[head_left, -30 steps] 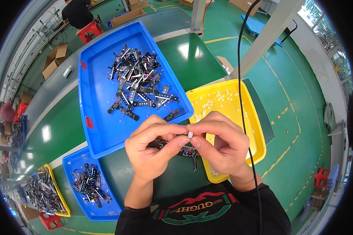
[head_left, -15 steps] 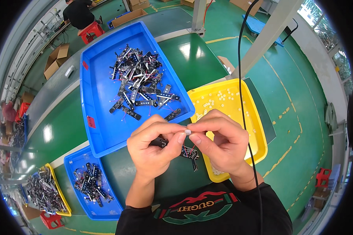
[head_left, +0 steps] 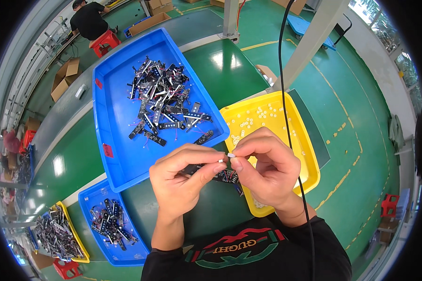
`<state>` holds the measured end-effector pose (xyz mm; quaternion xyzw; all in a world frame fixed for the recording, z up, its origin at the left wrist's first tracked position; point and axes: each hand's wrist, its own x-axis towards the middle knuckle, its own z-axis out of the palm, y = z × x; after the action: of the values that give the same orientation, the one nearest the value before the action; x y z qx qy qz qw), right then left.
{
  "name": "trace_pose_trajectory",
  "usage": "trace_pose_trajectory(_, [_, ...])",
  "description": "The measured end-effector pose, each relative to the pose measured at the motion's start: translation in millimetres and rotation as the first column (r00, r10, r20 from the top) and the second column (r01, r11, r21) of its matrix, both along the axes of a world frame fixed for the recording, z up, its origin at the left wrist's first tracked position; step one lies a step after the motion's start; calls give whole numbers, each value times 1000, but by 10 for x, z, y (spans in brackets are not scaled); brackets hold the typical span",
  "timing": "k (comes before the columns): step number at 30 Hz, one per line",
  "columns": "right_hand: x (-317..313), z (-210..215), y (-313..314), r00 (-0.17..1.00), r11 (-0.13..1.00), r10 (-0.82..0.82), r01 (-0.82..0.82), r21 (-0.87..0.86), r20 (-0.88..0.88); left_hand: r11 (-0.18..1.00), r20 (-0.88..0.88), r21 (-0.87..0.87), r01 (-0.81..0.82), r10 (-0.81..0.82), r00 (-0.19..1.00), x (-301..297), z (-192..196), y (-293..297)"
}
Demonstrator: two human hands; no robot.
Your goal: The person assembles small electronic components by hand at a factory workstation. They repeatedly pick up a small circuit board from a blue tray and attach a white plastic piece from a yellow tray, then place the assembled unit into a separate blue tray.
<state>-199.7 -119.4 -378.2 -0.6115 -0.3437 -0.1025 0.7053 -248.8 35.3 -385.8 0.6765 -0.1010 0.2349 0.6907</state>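
Both hands are raised close together over the green bench. My left hand (head_left: pixel 179 180) pinches a tiny white part (head_left: pixel 221 161) between thumb and forefinger. Just across a narrow gap, my right hand (head_left: pixel 269 171) grips a small white ring-like piece (head_left: pixel 231 155) in its fingertips. Below the fingers is a black circuit board (head_left: pixel 226 176) with thin wires, partly covered by my left hand; whether it is joined to the tiny part I cannot tell. Small white rings (head_left: pixel 246 122) are scattered in the yellow tray (head_left: pixel 307 165) beside my right hand.
A large blue tray (head_left: pixel 113 119) holds a heap of black circuit boards (head_left: pixel 162 89). More boards fill a smaller blue tray (head_left: pixel 132 256) and a yellow tray (head_left: pixel 76 232) at lower left. A black cable (head_left: pixel 282 70) hangs before the right side. One person (head_left: pixel 91 21) sits far left.
My fingertips have drawn slightly apart. The white pieces, together half a second ago, now show separately, one in each hand.
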Motion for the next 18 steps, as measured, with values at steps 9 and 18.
trace_pose_trajectory(9, [22,28,-68,993,993,114,-115,-36,-29,985,116,164,-60,42,992,-30,53,6])
trace_pose_trajectory(18, [2,48,-68,976,982,189,-191,-10,-105,998,171,59,-23,12,985,-61,15,-19])
